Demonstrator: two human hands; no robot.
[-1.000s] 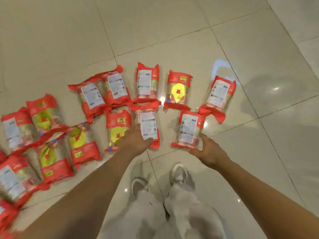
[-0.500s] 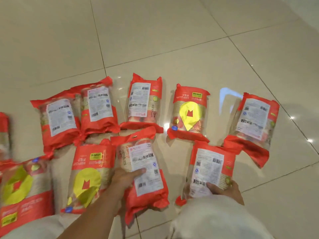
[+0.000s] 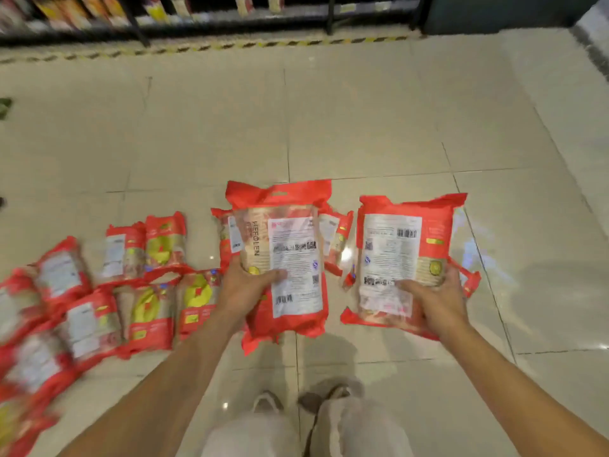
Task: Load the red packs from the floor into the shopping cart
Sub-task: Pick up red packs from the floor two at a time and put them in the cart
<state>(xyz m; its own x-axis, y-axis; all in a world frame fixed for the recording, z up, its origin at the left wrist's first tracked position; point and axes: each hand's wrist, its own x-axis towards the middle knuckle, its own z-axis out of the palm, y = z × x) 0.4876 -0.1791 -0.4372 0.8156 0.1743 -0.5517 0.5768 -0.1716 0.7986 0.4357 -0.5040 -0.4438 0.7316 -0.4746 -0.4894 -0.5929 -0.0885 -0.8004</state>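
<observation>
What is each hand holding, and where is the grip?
The left hand grips the left red pack at its lower left edge; the right hand grips the right red pack at its lower right edge.

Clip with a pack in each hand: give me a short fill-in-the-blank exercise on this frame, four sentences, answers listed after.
1. The left hand and the right hand each grip ____ red pack.
2. The left-hand pack and the right-hand pack both face the camera with a white ____.
3. The floor packs lie mostly to the person's ____.
4. Along the top edge of the view runs a dark, stocked ____.

Missing words: one; label; left; shelf.
</observation>
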